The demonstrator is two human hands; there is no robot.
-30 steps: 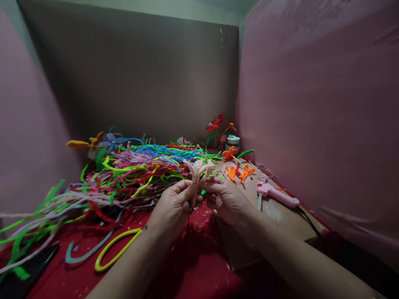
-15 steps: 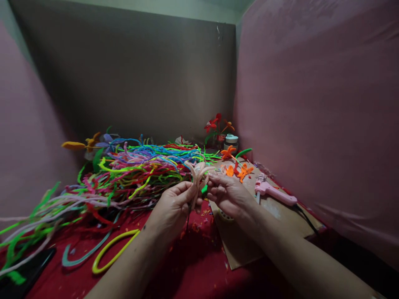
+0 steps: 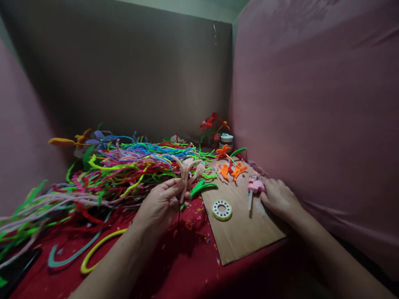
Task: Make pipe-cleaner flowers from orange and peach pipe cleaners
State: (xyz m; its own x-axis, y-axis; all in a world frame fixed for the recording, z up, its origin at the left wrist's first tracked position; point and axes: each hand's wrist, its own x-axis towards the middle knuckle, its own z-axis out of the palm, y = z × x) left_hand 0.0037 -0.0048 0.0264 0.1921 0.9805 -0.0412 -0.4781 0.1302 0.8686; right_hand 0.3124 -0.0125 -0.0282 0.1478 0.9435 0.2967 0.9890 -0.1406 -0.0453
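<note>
My left hand [image 3: 166,197] pinches a pale pink pipe-cleaner flower [image 3: 186,168] upright by its base, its petals spread above the fingers and a dark thin stem hanging below. Over on the right, my right hand [image 3: 279,195] is closed around the handle of a pink glue gun [image 3: 257,187], which lies on a brown board [image 3: 243,226]. A clear glue stick [image 3: 250,200] juts from the gun toward me. My palm and fingers hide most of the handle.
Several orange flowers [image 3: 238,170] rest on the board's far part, near a white ring with holes [image 3: 222,210]. Green leaves [image 3: 202,187] lie by its left edge. A large heap of coloured pipe cleaners [image 3: 131,166] covers the left. A lidded jar [image 3: 226,141] stands behind.
My right hand has left the pink flower and moved right onto the glue gun. My left hand still holds the flower. The white ring is now uncovered, and the view has shifted slightly.
</note>
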